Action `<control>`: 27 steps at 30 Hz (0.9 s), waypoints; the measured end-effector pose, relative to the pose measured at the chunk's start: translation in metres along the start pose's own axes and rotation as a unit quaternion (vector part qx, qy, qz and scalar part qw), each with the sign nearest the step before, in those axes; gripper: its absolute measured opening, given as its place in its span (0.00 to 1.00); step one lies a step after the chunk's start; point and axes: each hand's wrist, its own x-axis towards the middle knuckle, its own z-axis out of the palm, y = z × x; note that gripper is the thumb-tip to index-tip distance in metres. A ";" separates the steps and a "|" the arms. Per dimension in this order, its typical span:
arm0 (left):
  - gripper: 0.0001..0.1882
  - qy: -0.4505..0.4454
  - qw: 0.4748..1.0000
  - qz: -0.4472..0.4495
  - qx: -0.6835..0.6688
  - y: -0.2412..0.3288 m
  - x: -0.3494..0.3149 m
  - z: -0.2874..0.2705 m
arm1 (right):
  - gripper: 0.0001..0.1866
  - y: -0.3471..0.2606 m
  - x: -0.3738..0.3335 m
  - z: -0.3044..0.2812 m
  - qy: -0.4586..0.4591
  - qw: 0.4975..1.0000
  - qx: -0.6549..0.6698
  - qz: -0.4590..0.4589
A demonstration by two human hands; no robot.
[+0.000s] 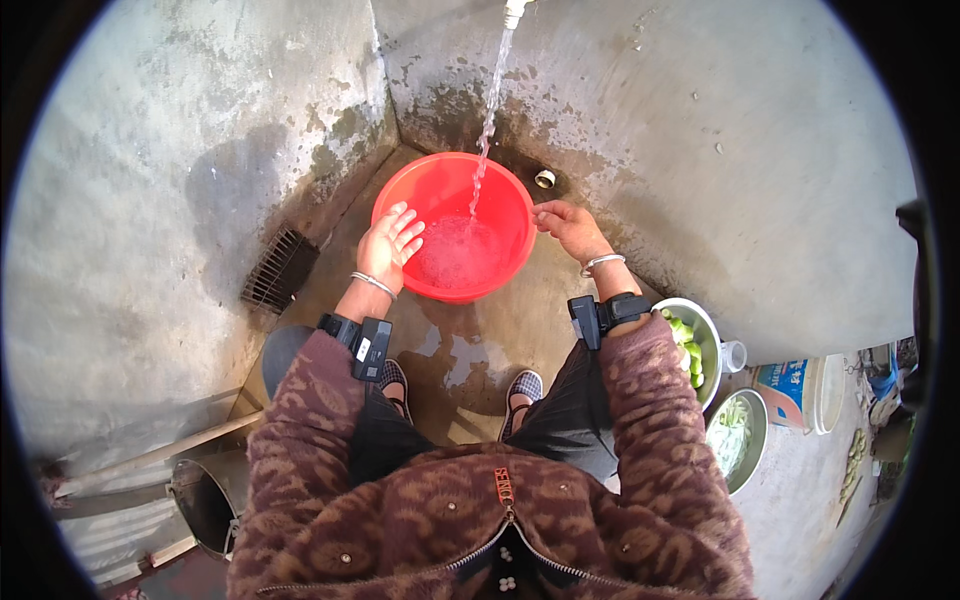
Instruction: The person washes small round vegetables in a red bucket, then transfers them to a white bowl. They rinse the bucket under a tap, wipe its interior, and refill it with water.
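Note:
A red plastic basin (455, 292) stands on the wet floor in front of me. Water (492, 110) streams from a white tap (515, 10) into it, and bubbly water (455, 250) covers its bottom. My left hand (388, 245) is at the basin's left rim, palm turned inward, its fingers stretched out and apart with nothing in them. At the opposite rim, my right hand (575, 230) has its fingertips pinched together against the edge. Both wrists carry a bracelet and a black strapped device.
A metal grate (281, 268) leans by the left wall, and a short white pipe end (545, 179) lies behind the basin. To my right stand bowls of cut green vegetables (690, 350) and pale shreds (733, 440), plus a bucket (800, 393). A metal container (210, 500) is at lower left.

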 end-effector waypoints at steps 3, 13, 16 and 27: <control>0.26 0.008 1.000 -0.016 0.000 -0.005 0.003 -0.002 | 0.14 0.007 0.005 0.004 0.014 0.998 0.054 0.000; 0.24 -0.071 0.989 -0.129 -0.022 -0.047 0.030 0.025 | 0.15 0.017 0.034 0.051 0.048 0.918 0.393 0.019; 0.22 -0.050 0.982 -0.172 -0.058 -0.062 0.037 0.036 | 0.17 0.015 0.047 0.074 0.033 0.887 0.457 0.057; 0.19 0.008 0.964 -0.251 -0.089 -0.086 0.030 0.057 | 0.17 -0.002 0.053 0.126 0.073 0.798 0.557 0.216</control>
